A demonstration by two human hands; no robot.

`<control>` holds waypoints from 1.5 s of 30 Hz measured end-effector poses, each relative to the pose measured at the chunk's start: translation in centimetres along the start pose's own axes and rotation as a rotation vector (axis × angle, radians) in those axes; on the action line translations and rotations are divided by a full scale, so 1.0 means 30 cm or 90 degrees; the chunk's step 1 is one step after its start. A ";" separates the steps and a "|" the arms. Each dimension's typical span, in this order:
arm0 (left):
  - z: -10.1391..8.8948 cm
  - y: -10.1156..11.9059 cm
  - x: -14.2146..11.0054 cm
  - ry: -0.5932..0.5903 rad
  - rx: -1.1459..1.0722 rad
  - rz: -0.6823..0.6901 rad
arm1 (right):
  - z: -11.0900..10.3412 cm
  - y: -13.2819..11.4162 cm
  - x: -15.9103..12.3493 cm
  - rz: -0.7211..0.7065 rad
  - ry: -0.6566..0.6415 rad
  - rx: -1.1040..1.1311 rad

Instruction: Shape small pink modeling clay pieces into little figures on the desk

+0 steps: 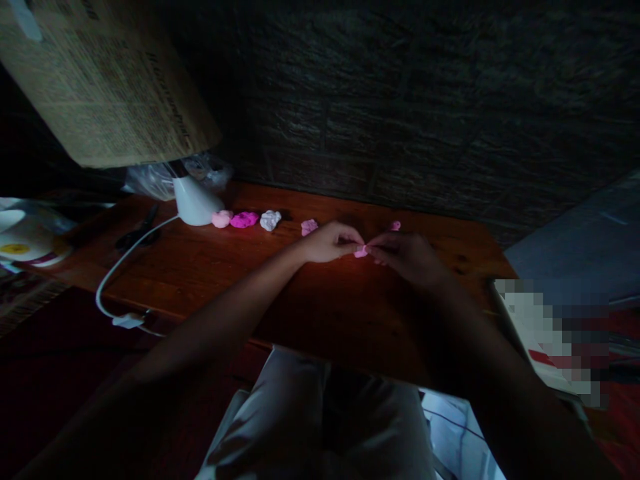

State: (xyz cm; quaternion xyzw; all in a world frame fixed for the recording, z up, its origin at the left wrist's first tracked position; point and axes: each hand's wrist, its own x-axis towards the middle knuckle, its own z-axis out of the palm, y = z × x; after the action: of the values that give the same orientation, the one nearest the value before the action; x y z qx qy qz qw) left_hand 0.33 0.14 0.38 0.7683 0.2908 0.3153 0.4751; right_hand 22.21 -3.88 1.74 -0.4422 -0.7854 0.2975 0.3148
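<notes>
A small piece of pink modelling clay (pixel 361 252) is pinched between the fingertips of my left hand (pixel 327 243) and my right hand (pixel 411 257), just above the wooden table (pixel 320 307). Both hands are closed on it from either side. Behind my left hand lies a pink clay lump (pixel 309 227), partly covered by it. Another small pink bit (pixel 395 226) shows beyond my right hand. Further left, a white lump (pixel 271 221), a magenta lump (pixel 245 219) and a pale pink lump (pixel 221 219) sit in a row.
A lamp base (pixel 193 200) under a newsprint-patterned shade (pixel 135 87) stands at the left. Its white cord (pixel 107 280) hangs over the front edge. Dark scissors (pixel 139 235) and a white cup (pixel 30 237) lie further left. A dark brick-textured wall (pixel 400 100) rises behind.
</notes>
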 end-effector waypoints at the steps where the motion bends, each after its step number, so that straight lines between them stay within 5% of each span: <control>1: -0.001 0.002 -0.001 -0.007 -0.001 -0.002 | -0.001 -0.002 -0.001 -0.001 0.003 -0.011; 9: 0.006 -0.024 0.003 -0.004 -0.021 0.014 | 0.001 -0.003 -0.003 -0.024 0.065 -0.075; 17: -0.013 -0.031 0.004 0.013 0.183 0.148 | 0.010 0.012 -0.002 -0.041 0.056 -0.031; 29: -0.013 -0.032 0.004 0.066 0.334 0.196 | 0.022 0.007 -0.001 -0.006 0.087 -0.033; 36: -0.008 -0.034 0.003 0.032 0.354 0.239 | 0.026 0.021 0.000 -0.008 0.054 0.041; 45: -0.006 -0.004 0.002 -0.005 0.449 0.275 | 0.039 0.038 0.018 0.141 0.066 0.179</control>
State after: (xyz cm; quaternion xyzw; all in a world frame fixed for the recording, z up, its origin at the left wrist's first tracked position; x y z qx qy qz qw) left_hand 0.21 0.34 0.33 0.9286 0.2113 0.2857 0.1066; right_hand 21.68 -3.14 0.29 -0.4921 -0.6653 0.4141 0.3791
